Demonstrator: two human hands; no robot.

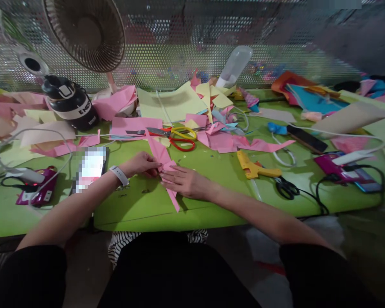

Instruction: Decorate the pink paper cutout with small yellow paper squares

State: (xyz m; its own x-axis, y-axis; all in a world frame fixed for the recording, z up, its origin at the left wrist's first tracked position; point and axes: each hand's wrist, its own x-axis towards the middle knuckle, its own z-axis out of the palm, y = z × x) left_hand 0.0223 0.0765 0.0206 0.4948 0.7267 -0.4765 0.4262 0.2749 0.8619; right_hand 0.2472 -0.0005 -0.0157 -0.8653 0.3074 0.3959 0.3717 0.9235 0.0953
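A folded piece of pink paper (160, 152) lies slantwise on the green table, its narrow tail pointing toward me. My left hand (144, 164) pinches the paper's left edge between thumb and fingers. Lying flat across the paper's lower middle is my right hand (189, 182), fingers stretched out and pressing it down. Part of the paper is hidden under those fingers. Just beyond the paper's far tip rest scissors with red and yellow handles (182, 137), their blades pointing left.
A yellow glue gun (248, 164) and black-handled scissors (287, 188) lie to the right. A phone (91, 169) is near my left forearm. Paper scraps, a black bottle (70, 102) and a fan (86, 34) line the back. Power strips (335, 167) with cables sit on both sides.
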